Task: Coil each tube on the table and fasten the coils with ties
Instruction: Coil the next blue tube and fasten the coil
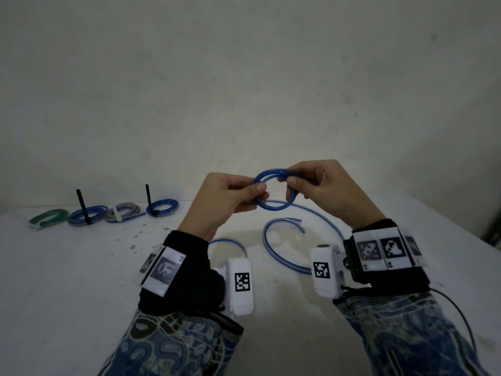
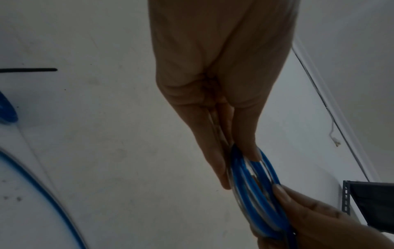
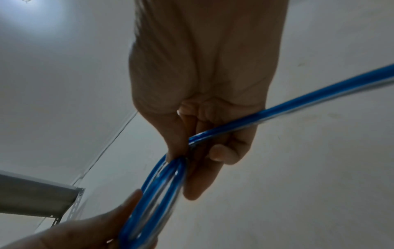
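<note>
Coiling in progress: the blue tube point(image 1: 273, 191) is held above the table point(image 1: 81, 267), its loops pinched by left hand point(image 1: 225, 199) and right hand point(image 1: 320, 188). Its slack on the table must next be wound in.

Four tied coils point(image 1: 104, 214) lie in a row along the table's point(image 1: 81, 280) far edge toward its left corner, while loose tube point(image 1: 282, 232) curls mid-table beneath both raised hands.

Glossy translucent blue plastic tube point(image 1: 273, 206); matt, speckled white table point(image 1: 81, 280).
</note>
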